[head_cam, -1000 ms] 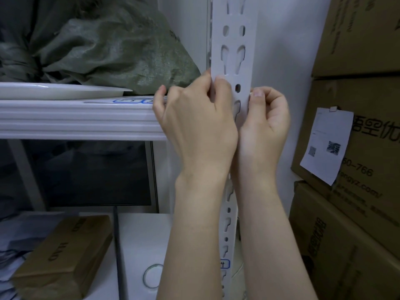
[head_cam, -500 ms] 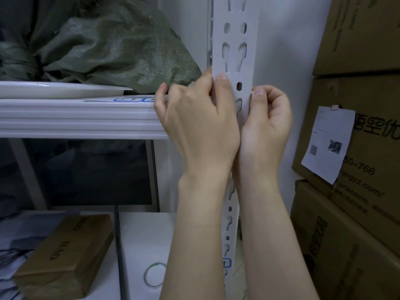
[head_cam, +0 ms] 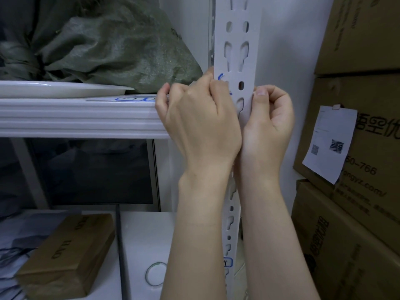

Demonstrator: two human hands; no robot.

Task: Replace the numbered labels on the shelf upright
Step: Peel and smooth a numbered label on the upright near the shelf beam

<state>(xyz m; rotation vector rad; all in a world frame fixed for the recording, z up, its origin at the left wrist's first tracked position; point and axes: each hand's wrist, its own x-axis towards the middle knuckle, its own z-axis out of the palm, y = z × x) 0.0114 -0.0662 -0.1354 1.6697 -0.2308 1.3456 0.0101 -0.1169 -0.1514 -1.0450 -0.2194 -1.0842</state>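
Note:
The white perforated shelf upright runs top to bottom through the middle of the head view. My left hand is on its left edge at shelf height, and the curled fingertips pinch a white label with a blue border, of which only a corner shows. My right hand sits on the upright's right edge, thumb tip against the front face and fingers curled beside it. Lower on the upright, between my forearms, is another blue-bordered label marked 4.
A white shelf beam runs left from the upright, with more blue-bordered labels, a white plate and a green sack on top. Stacked cardboard boxes stand close on the right. Below lie a brown box and a tape ring.
My left hand's fingers have curled from lying flat on the upright, and a blue label corner now shows above them. The right hand has stayed in place.

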